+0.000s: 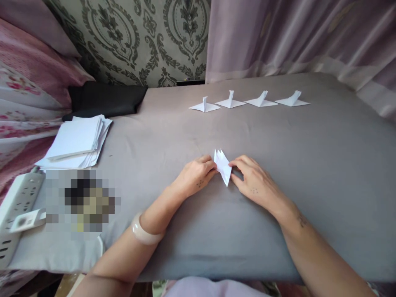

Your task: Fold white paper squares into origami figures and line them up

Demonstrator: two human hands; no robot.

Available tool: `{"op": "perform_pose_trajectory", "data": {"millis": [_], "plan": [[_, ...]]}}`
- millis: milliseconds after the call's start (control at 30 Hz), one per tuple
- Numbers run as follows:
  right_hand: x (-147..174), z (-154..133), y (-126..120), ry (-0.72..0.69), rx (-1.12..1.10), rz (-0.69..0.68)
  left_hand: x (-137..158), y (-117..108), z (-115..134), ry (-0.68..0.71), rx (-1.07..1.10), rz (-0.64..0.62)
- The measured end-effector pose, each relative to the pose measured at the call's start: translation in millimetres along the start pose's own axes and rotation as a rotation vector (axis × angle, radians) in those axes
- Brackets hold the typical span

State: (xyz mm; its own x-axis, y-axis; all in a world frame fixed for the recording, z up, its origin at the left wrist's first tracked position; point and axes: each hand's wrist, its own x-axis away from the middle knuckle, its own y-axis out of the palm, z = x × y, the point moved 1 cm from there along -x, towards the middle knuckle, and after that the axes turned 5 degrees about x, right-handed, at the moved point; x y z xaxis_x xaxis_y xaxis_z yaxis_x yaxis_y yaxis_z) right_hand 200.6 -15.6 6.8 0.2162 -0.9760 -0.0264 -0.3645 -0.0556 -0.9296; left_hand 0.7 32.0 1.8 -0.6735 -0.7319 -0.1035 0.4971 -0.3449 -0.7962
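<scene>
A small piece of folded white paper (pixel 223 167), with pointed tips at its top and one point at the bottom, is held between my two hands above the grey cloth. My left hand (pixel 198 175) pinches its left edge, the fingers closed. On the other side, the thumb and fingertips of my right hand (pixel 255 177) grip the right edge. Farther back stand several folded white paper birds in a row, from the leftmost paper bird (pixel 204 105) to the rightmost paper bird (pixel 293 99).
A stack of white paper (pixel 76 138) lies at the left, before a folded black cloth or bag (pixel 108 99). A white power strip (pixel 21 206) with a plugged-in charger (pixel 27 220) sits at the left edge. Beside it is a blurred patch. Curtains (pixel 278 37) hang behind the grey-covered table (pixel 324 165).
</scene>
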Motion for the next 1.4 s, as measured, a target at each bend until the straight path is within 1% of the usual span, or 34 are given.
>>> {"op": "perform_pose_trajectory", "data": {"millis": [100,233,333,467,567,767,900,1000,1100,1400], "plan": [[1.5,2.2,-4.9,0.041,-0.024,-0.006,0.8,0.5,2.3,0.01,-0.033,-0.004],[2.5,0.5,-8.8,-0.002,0.0,-0.029,1.0,2.0,3.2,0.004,-0.038,0.019],[1.8,-1.1,-9.0,-0.016,0.011,-0.026,0.9,3.3,1.8,-0.014,0.028,0.039],[-0.2,-1.7,-8.2,0.012,-0.016,0.013,0.7,4.6,0.1,-0.07,0.133,0.07],[-2.0,-0.8,-7.7,0.031,-0.062,0.038,1.2,4.8,1.3,-0.122,0.162,0.087],[-5.6,5.5,-4.4,0.04,-0.173,0.042,1.0,3.2,8.0,-0.192,0.139,0.099],[-8.4,6.6,-0.9,0.113,-0.218,0.042,-3.0,4.7,10.8,-0.24,0.111,0.127],[-11.0,5.2,2.9,0.168,-0.201,0.068,-5.9,8.3,10.9,-0.269,0.087,0.153],[-13.5,4.2,6.6,0.187,-0.169,0.096,-7.6,11.8,9.9,-0.29,0.063,0.162],[-16.8,5.8,8.6,0.164,-0.122,0.082,-10.1,15.2,7.3,-0.312,0.054,0.154]]}}
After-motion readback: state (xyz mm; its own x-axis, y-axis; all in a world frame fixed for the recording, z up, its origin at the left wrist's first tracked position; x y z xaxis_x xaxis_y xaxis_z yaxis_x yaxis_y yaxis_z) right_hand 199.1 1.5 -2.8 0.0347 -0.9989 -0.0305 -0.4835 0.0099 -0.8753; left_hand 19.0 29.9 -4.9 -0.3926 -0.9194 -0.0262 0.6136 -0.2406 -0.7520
